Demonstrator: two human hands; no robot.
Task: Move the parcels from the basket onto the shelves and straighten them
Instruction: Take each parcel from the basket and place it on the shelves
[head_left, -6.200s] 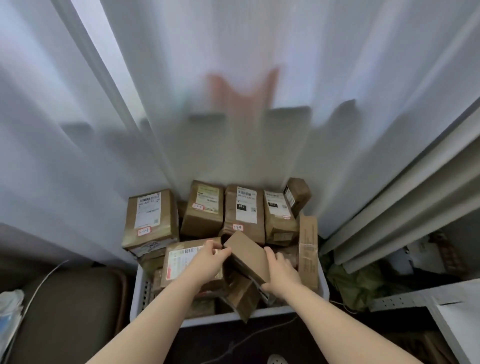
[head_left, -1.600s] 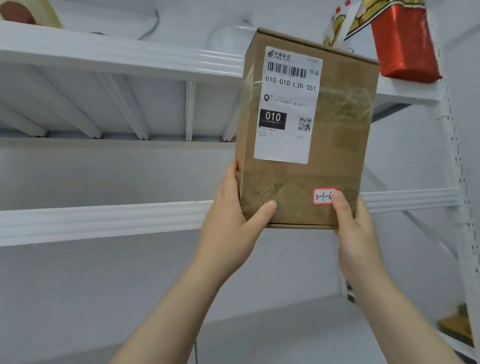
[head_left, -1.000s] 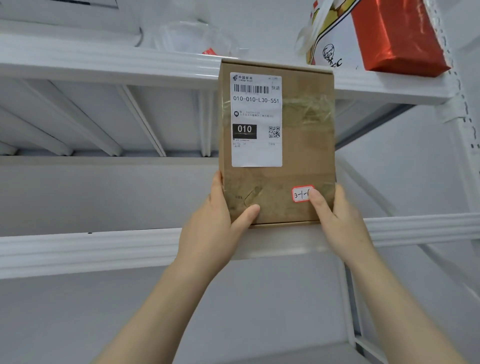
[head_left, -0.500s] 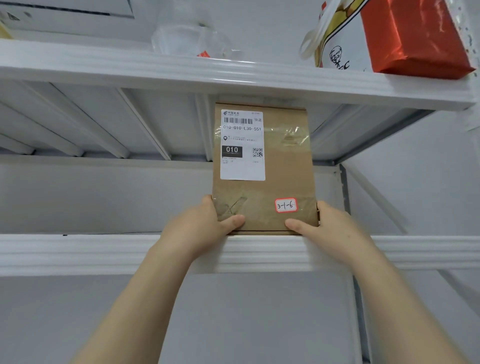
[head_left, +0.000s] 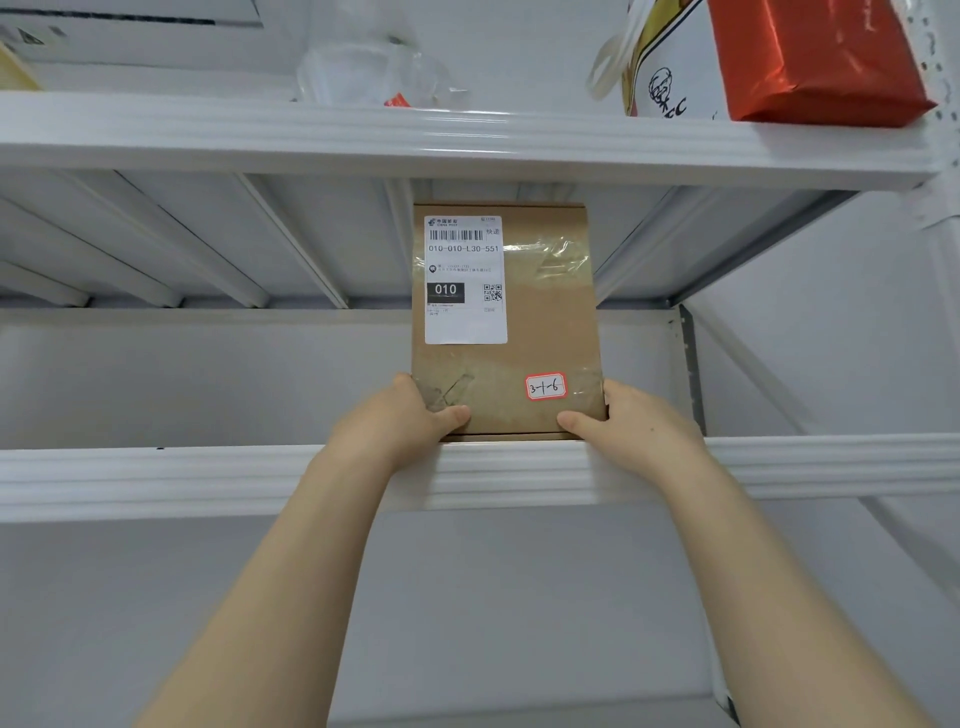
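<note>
You hold a brown cardboard parcel upright on the white metal shelf in front of you. Its bottom edge sits just behind the shelf's ribbed front lip.

Your left hand grips the lower left corner. The thumb lies across the front face over a patch of clear tape, and the other fingers go round the side, out of sight. Your right hand grips the lower right corner the same way, with the thumb flat on the front face just below a red-bordered sticker handwritten "3-1-6". Both hands are clamped on the parcel, one at each side, and your forearms reach up from below.

The parcel stands tall and nearly straight with its front face toward you. Its top is close under the ribs of the upper white shelf. A white shipping label covers the upper left of the front face. It carries a barcode, the code "010-010-L30-551", a black block reading "010" and a small QR code. Crinkled clear tape crosses the face to the right of the label.

The parcel sits toward the right end of its shelf, near the grey upright but apart from it.

On the upper shelf, a clear plastic bag lies above and left of the parcel. Further right stands a white paper bag lettered "KFC". A red foil-wrapped block is just beside it at the shelf's right end.
</note>
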